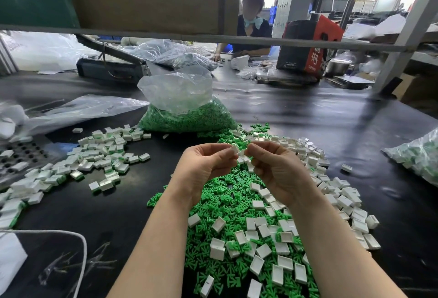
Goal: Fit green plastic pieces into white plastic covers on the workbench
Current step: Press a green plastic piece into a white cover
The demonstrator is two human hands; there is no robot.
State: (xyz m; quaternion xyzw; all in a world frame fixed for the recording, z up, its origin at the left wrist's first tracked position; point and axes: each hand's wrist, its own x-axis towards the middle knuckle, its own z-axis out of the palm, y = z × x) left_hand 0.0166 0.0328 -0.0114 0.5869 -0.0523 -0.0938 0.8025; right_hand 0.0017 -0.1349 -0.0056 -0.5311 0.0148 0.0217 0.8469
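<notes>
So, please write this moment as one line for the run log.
left hand: pinches white cover | right hand: fingers curled at cover | green pieces: loose pile below | finished covers: left pile

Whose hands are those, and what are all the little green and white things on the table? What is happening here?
There is no machine here. The picture comes from a camera worn on a person's head, looking down, so you see that person's own two arms.

The left hand pinches a small white plastic cover. The right hand pinches another small white piece right next to it, as if pushing parts together.

Below, on the black workbench, lies a heap of loose green plastic pieces mixed with empty white plastic covers. On the left is a pile of white covers with green showing in them. Behind the hands stands a clear plastic bag of green pieces. Another person works at the far side.
</notes>
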